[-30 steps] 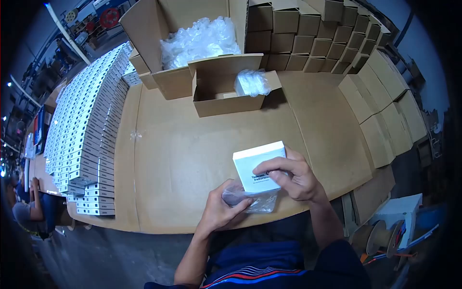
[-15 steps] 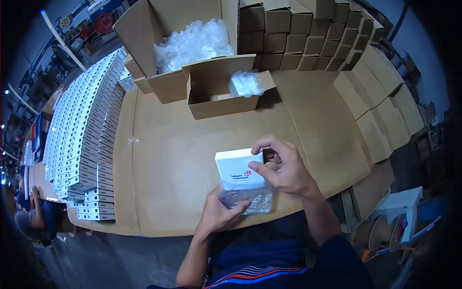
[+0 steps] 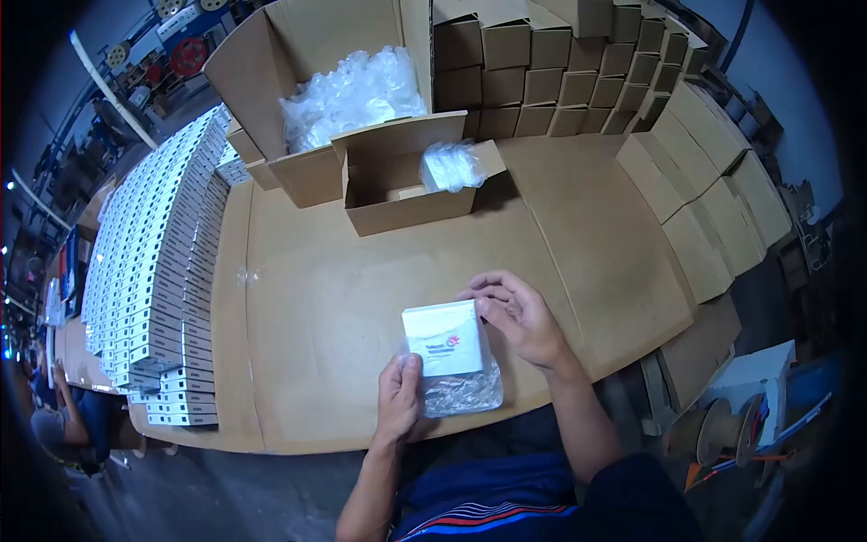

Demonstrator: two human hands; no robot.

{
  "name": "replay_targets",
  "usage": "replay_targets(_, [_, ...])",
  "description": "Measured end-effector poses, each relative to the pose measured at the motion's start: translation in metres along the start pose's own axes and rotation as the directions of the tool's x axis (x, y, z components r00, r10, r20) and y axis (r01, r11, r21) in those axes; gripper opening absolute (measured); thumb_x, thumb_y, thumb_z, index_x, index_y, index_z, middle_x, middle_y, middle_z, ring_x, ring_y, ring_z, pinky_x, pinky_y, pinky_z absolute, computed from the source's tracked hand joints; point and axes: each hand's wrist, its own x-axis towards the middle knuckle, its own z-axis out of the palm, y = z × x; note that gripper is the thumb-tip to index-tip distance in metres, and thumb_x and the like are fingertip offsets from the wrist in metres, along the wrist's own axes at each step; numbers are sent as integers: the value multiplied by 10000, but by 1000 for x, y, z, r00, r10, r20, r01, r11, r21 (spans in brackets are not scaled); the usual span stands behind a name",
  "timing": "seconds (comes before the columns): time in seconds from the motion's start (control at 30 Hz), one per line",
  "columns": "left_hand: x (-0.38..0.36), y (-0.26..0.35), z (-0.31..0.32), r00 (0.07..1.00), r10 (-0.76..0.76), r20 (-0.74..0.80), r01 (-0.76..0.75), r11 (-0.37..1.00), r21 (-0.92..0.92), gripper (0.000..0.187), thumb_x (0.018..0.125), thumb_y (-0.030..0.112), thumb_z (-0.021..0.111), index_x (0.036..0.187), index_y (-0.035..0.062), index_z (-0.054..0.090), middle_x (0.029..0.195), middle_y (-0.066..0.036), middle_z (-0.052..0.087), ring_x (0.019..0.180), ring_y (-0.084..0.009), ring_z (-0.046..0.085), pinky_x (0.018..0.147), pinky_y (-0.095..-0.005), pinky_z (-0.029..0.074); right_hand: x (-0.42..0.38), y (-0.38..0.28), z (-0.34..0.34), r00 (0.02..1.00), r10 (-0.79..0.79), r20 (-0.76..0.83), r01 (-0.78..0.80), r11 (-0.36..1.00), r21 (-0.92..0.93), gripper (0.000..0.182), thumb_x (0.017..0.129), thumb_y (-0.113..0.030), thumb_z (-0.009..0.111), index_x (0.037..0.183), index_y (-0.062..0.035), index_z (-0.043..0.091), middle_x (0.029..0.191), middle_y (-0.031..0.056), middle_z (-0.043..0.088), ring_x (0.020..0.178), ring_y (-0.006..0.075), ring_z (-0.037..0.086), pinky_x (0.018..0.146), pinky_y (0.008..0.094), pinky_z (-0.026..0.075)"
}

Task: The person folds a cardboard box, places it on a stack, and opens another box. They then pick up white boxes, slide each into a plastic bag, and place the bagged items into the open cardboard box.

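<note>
A small white box (image 3: pixel 438 329) with a red logo and printed lettering sits partway inside a clear bubble wrap bag (image 3: pixel 461 392), its upper part sticking out. My left hand (image 3: pixel 399 393) is closed on the box and bag at their left side, thumb on the front. My right hand (image 3: pixel 519 321) is at the box's upper right corner, its thumb against the edge and its fingers curled behind. Beyond them stands an open brown carton (image 3: pixel 411 217), with a bubble-wrapped box (image 3: pixel 452 168) resting at its right end.
Stacked white boxes (image 3: pixel 149 280) line the table's left side. A large carton of bubble wrap bags (image 3: pixel 357 95) stands behind the open carton. Brown cartons (image 3: pixel 528 86) are piled at the back and right. Cable spools (image 3: pixel 722 432) are at lower right; another person (image 3: pixel 63 420) is at far left.
The white box sits a little lower and more upright. My left thumb has moved from the bag's front up to the box's left edge. My right hand has shifted slightly down, its fingers less bent.
</note>
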Motion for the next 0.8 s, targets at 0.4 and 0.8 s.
replay_targets(0.4, [8,4,-5,988,149,44,-155,955,253,503,1145,344,335,1346,-51,573,1257,-102,651,1166,-157,584,1034,-325,448,-45,72,9,987,151,-51,-94,811,578,172,1013,-12,627,1178,36,632,1000,50,696,922,87,643,838,228,522])
replay_targets(0.8, [6,31,21,952,296,84,-304,868,392,596,1141,401,292,1550,-20,395,1351,-167,630,1223,-201,590,1087,-340,418,-41,71,18,989,-69,-132,126,861,493,152,1050,-89,582,1170,2,597,1163,146,678,1103,184,634,986,326,500])
